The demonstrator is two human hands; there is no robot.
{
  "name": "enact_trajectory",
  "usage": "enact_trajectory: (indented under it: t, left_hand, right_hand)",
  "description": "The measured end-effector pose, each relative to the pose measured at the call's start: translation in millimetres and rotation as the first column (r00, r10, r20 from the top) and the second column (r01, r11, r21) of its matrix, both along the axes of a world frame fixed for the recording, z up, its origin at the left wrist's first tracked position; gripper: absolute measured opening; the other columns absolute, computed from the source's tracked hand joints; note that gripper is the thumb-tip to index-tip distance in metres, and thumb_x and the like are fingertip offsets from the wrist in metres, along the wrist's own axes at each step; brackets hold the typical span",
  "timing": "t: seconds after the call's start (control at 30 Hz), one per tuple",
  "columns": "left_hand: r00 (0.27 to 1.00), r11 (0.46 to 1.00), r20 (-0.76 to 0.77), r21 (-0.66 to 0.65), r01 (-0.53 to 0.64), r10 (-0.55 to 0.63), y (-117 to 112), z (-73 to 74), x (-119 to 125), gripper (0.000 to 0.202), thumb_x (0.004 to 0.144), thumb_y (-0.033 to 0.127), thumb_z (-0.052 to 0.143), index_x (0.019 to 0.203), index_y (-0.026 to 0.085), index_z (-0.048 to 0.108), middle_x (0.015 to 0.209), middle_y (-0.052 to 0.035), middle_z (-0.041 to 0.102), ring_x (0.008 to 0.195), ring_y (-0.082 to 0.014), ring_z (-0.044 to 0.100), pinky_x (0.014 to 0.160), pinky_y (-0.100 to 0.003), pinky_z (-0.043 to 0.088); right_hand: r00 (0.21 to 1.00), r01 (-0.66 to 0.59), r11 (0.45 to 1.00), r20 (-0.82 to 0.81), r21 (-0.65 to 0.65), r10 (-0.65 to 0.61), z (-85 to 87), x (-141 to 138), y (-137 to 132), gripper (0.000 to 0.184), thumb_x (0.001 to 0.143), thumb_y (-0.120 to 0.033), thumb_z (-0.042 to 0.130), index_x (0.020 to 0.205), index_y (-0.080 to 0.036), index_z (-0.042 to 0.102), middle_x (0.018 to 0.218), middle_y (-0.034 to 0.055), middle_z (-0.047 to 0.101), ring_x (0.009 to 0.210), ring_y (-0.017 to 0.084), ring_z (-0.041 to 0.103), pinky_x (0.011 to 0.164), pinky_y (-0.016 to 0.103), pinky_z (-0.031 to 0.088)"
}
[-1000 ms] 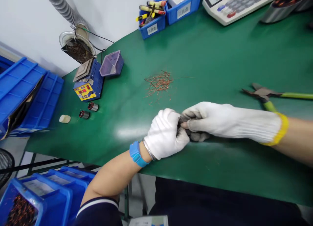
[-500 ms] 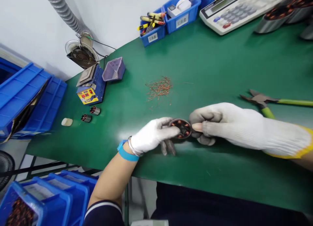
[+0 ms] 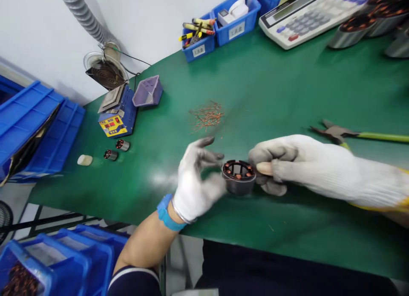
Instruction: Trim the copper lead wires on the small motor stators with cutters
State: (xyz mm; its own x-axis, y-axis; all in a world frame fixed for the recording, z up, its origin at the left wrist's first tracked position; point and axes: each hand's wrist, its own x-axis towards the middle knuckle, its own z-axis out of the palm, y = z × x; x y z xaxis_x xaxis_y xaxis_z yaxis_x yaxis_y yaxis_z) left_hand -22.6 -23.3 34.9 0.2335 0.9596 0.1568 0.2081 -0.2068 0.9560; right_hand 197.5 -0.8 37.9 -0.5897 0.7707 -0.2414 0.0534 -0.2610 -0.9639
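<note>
A motor stator (image 3: 240, 186), a dark metal ring with copper windings inside, sits upright on the green table in front of me. My left hand (image 3: 200, 176), in a white glove with grey fingertips, is open just left of it, slightly blurred, with fingers apart. On the stator's right side, my right hand (image 3: 271, 166) is closed, its bare thumb tip pressed against the gloved fingers. Whatever that pinch holds, if anything, is hidden. Green-handled cutting pliers (image 3: 338, 132) lie beyond the right hand. A heap of copper wire clippings (image 3: 207, 115) lies behind the stator.
Two small stators (image 3: 116, 150) stand at left beside a blue-and-yellow device (image 3: 116, 117) and a purple tray (image 3: 148, 91). Blue tool boxes (image 3: 200, 48), a calculator (image 3: 306, 21) and larger stators (image 3: 351, 33) line the back. Blue bins (image 3: 64, 262) stand below the left edge.
My left hand has let go of the stator and opened, moving slightly left. The stator has turned from tilted toward me to upright. My right hand keeps its pinch beside it.
</note>
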Motion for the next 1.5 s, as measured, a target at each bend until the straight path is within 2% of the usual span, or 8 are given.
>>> enact_trajectory:
  t: [0.17,0.3,0.4,0.6,0.77,1.0,1.23,1.5]
  left_hand:
    - [0.896,0.559,0.301,-0.703,0.439,-0.325,13,0.1,-1,0.059,0.083,0.070,0.057,0.108,0.017,0.058,0.072,-0.0059,0.067,0.050,-0.0190,0.064,0.044,-0.031,0.052]
    - [0.936,0.900,0.286,-0.320,0.296,-0.206,7,4.5,3,0.047,0.067,0.054,0.084,0.094,0.021,0.062,0.113,-0.0098,0.069,0.101,-0.0266,0.071,0.085,-0.044,0.060]
    - [0.950,0.978,0.299,-0.152,0.139,-0.089,3,3.9,5,0.052,0.078,0.065,0.068,0.062,0.018,0.052,0.126,-0.0106,0.066,0.118,-0.0304,0.064,0.103,-0.052,0.052]
    - [0.946,0.685,0.246,-0.652,0.324,-0.213,6,5.1,7,0.048,0.079,0.061,0.070,0.096,0.018,0.059,0.095,-0.0092,0.069,0.077,-0.0233,0.071,0.064,-0.040,0.062]
    - [0.960,0.974,0.278,-0.226,0.037,0.028,8,6.9,2,0.057,0.095,0.067,0.031,0.068,0.021,0.050,0.094,-0.0087,0.070,0.108,-0.0269,0.069,0.100,-0.053,0.055]
    - [0.916,0.966,-0.309,-0.115,0.232,-0.257,6,-13.9,10,0.057,0.081,0.034,0.067,0.134,0.018,0.053,0.120,-0.0104,0.067,0.111,-0.0252,0.065,0.101,-0.043,0.054]
    - [0.790,0.931,-0.613,0.282,0.234,-0.013,6,-25.2,10,0.022,0.078,0.037,0.071,0.086,0.019,0.062,0.127,-0.0150,0.060,0.114,-0.0291,0.062,0.096,-0.046,0.055]
    - [0.693,0.951,-0.721,0.207,0.230,-0.010,9,-14.8,9,0.025,0.076,0.042,0.069,0.082,0.020,0.058,0.091,-0.0074,0.069,0.085,-0.0246,0.065,0.079,-0.041,0.054]
  right_hand:
    - [0.979,0.006,0.995,0.204,0.103,-0.027,-4.2,4,1,0.049,0.072,-0.066,0.067,0.071,-0.019,0.053,0.057,0.0028,0.058,0.051,0.013,0.050,0.049,0.027,0.037]
    - [0.991,0.055,0.998,0.122,-0.025,-0.051,-6.0,2,4,0.049,0.067,-0.063,0.073,0.072,-0.018,0.054,0.056,0.0014,0.056,0.048,0.013,0.049,0.048,0.027,0.037]
    - [0.997,0.043,0.996,0.063,-0.079,-0.039,-4.7,-2,2,0.050,0.064,-0.063,0.075,0.071,-0.019,0.052,0.051,0.0001,0.054,0.044,0.011,0.045,0.045,0.026,0.033]
    - [0.963,-0.052,0.991,0.270,0.121,0.018,-19.0,4,-1,0.046,0.076,-0.065,0.064,0.074,-0.020,0.056,0.059,0.0012,0.059,0.053,0.014,0.050,0.051,0.027,0.037]
    - [0.945,-0.091,0.992,0.320,0.084,0.060,-24.4,5,0,0.046,0.081,-0.066,0.055,0.081,-0.021,0.058,0.061,0.0013,0.061,0.054,0.016,0.053,0.052,0.029,0.039]
    - [0.779,-0.264,0.785,0.604,0.560,-0.169,-24.3,2,-4,0.037,0.093,-0.050,0.037,0.083,-0.023,0.062,0.080,0.0052,0.067,0.068,0.019,0.059,0.061,0.032,0.038]
    - [0.642,-0.579,0.470,0.728,0.666,-0.240,-44.1,10,-2,0.040,0.099,-0.034,0.023,0.090,-0.022,0.061,0.082,0.0079,0.064,0.060,0.019,0.052,0.059,0.035,0.029]
    - [0.545,-0.544,0.647,0.811,0.535,-0.212,-32.9,31,11,0.041,0.095,-0.050,0.032,0.090,-0.030,0.067,0.092,0.0047,0.072,0.074,0.022,0.065,0.063,0.036,0.041]
